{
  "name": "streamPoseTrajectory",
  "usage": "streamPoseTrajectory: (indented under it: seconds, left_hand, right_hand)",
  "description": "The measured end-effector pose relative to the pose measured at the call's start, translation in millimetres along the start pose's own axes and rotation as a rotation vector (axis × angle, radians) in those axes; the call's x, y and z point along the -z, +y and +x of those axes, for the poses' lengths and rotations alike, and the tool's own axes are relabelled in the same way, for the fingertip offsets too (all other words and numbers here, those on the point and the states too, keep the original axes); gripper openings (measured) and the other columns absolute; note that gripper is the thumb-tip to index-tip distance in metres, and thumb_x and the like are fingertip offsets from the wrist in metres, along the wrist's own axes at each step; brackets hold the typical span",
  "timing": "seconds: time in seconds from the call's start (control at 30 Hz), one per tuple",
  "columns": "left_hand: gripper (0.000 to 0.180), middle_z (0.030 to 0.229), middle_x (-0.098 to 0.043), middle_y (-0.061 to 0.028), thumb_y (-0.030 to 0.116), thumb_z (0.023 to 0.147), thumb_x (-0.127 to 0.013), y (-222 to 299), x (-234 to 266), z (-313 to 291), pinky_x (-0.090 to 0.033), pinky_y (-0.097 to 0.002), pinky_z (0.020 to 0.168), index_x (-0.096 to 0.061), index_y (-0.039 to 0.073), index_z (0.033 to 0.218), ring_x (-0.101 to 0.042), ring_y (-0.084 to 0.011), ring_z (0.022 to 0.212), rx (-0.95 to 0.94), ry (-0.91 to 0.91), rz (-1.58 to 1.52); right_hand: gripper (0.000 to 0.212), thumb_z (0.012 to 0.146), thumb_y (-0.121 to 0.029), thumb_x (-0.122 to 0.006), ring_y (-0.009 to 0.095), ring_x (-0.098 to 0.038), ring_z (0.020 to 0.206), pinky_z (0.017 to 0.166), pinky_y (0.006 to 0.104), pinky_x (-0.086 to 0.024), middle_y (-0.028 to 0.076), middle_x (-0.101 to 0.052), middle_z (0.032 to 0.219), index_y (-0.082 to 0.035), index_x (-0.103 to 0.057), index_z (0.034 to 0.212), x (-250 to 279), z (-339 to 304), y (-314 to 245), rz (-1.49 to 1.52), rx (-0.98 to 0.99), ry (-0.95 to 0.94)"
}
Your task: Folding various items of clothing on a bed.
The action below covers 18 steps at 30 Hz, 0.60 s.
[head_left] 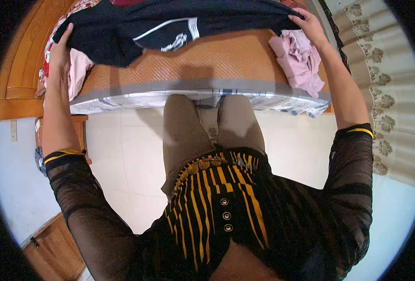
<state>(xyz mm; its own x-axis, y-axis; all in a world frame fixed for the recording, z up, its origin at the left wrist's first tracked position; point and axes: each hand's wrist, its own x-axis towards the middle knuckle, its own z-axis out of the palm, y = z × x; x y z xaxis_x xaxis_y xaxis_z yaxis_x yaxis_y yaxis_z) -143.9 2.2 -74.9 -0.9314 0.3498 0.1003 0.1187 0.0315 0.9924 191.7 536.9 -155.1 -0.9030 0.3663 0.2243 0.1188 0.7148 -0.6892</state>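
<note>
A black garment (104, 35) with a white-edged patch and a white print is stretched sideways above the far part of the bed. I cannot tell whether it is a top or trousers. My left hand (61, 54) grips its left end, thumb on the near side and the other fingers mostly hidden. At the other end my right hand (309, 25) pinches the cloth between thumb and fingers. Beneath my right wrist lies a crumpled pink garment (298, 63) with a lacy edge. Pale pink cloth (80, 70) sits beside my left hand.
A woven brown mat (217, 61) covers the bed, with a checked sheet (137, 100) hanging over its near edge. The carved wooden headboard (18, 70) stands at left, near a small wooden stand (81, 133). A patterned curtain (376, 70) hangs at right.
</note>
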Motion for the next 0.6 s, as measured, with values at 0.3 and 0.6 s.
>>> streamPoseTrajectory:
  seconds: [0.3,0.6]
  left_hand:
    - [0.021,0.092,-0.06,-0.0055,0.01,0.075,-0.066,-177,0,-88,-0.041,-0.0285,0.082,-0.062,-0.001,0.092,-0.053,-0.0146,0.088,0.082,-0.309,0.545]
    - [0.017,0.117,-0.049,-0.0188,0.003,0.074,-0.06,-298,-12,-189,-0.037,-0.0354,0.092,-0.063,0.003,0.091,-0.046,-0.0307,0.11,-0.003,-0.215,0.716]
  right_hand:
    - [0.024,0.064,0.001,-0.058,0.032,-0.054,0.089,0.079,0.0356,-0.043,0.013,-0.058,0.09,-0.006,-0.061,0.087,-78,-81,79,-0.501,0.232,0.004]
    - [0.018,0.076,-0.026,-0.057,0.03,-0.056,0.075,0.067,0.0379,-0.044,0.011,-0.059,0.078,-0.009,-0.062,0.075,-104,-140,96,-0.335,-0.38,-0.452]
